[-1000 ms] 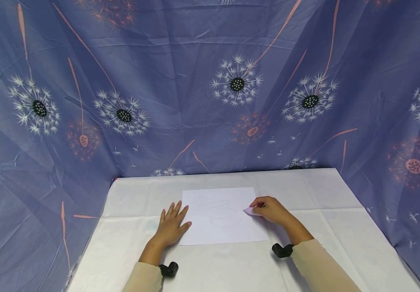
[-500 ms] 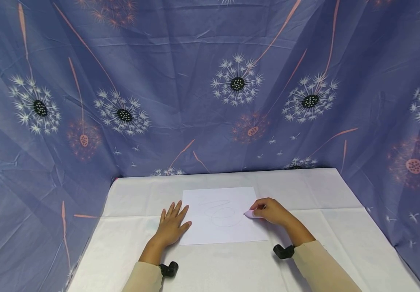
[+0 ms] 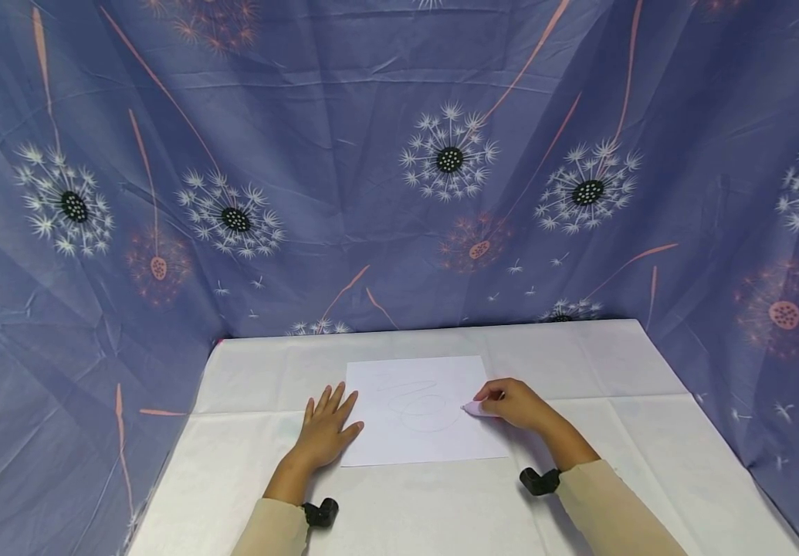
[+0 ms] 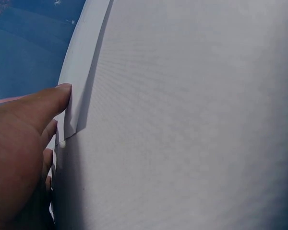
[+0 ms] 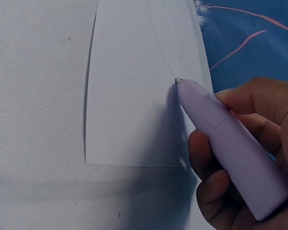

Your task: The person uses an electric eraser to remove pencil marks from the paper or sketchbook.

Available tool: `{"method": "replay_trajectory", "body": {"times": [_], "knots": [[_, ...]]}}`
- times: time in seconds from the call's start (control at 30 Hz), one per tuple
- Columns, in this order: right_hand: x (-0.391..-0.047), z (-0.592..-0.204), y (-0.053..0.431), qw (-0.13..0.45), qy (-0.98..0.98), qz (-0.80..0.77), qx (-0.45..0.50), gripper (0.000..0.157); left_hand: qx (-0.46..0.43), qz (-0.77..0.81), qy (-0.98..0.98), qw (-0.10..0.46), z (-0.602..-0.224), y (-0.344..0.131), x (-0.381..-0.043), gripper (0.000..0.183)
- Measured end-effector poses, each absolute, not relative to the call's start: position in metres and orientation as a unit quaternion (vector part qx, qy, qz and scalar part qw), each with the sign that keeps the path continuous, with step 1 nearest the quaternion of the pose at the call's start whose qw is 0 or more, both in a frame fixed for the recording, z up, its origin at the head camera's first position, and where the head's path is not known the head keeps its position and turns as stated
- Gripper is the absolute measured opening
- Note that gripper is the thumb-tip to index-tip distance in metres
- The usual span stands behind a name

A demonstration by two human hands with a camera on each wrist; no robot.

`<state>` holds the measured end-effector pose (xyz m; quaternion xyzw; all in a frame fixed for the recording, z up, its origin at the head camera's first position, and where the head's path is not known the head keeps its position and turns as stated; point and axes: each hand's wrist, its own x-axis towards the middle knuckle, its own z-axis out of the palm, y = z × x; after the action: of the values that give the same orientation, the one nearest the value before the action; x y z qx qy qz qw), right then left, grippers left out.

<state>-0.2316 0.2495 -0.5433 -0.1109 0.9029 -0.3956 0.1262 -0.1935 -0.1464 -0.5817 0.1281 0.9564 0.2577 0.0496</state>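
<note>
A sheet of white paper (image 3: 413,444) lies on the table, with thin looping lines drawn across its middle. My left hand (image 3: 325,436) lies flat with spread fingers at the paper's left edge, its thumb on the sheet. In the right wrist view, my right hand (image 5: 264,105) grips a thick lilac pen (image 5: 230,143) between thumb and fingers. The pen's small metal tip meets the paper at the end of a thin line. From the head view, most of the pen's barrel is hidden by my right hand (image 3: 520,403).
A white cloth (image 3: 253,371) with fold creases covers the table. Behind and at both sides hangs a blue curtain (image 3: 343,193) with dandelion prints. Each wrist carries a small black camera, one on the left (image 3: 321,513) and one on the right (image 3: 540,480).
My right hand and the pen have shifted slightly toward me along the paper's right part. The left hand stays in place on the sheet's edge.
</note>
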Motion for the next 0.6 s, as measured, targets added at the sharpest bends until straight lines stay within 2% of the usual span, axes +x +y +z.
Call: {"method": "replay_trajectory", "body": {"times": [0.6], "knots": [[-0.2309,-0.5452,0.2511,0.13,0.899,-0.399,-0.127,0.013,0.129,0.257,0.957,0.044,-0.5821,-0.146,-0.1938,0.062]]}}
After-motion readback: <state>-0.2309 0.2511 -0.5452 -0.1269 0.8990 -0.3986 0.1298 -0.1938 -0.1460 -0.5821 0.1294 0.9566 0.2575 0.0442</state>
